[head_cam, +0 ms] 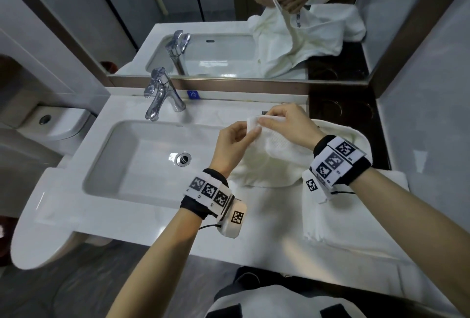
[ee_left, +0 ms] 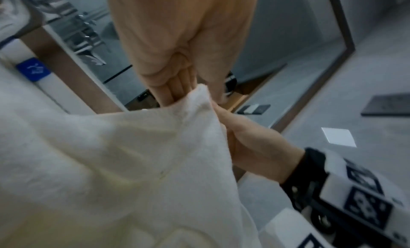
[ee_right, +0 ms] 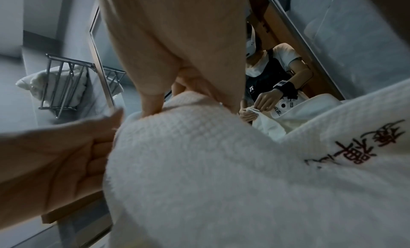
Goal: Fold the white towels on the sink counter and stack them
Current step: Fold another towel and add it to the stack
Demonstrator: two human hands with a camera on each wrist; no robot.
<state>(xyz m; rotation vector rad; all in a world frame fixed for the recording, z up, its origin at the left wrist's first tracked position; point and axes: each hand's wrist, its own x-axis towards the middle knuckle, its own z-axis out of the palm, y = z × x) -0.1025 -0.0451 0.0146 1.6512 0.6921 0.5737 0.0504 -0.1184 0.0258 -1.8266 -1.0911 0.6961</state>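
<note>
A white waffle-textured towel [head_cam: 269, 157] with dark embroidered characters [ee_right: 352, 144] hangs lifted above the sink counter [head_cam: 157, 218], right of the basin. My left hand [head_cam: 235, 140] pinches its raised corner from the left, and my right hand [head_cam: 284, 121] pinches the same corner edge from the right. In the left wrist view the towel [ee_left: 124, 164] drapes down from my left hand [ee_left: 188, 79], with my right hand [ee_left: 250, 141] beside it. In the right wrist view the towel [ee_right: 221, 172] fills the frame below my right hand [ee_right: 177, 83]. Another white towel [head_cam: 356, 236] lies flat on the counter's right part.
The basin [head_cam: 142, 160] with its drain and a chrome faucet [head_cam: 160, 93] lies left of the hands. A mirror [head_cam: 229, 12] runs along the back. A dark ledge [head_cam: 340, 109] stands at the back right. A wall rack with a towel [ee_right: 64, 86] shows in the right wrist view.
</note>
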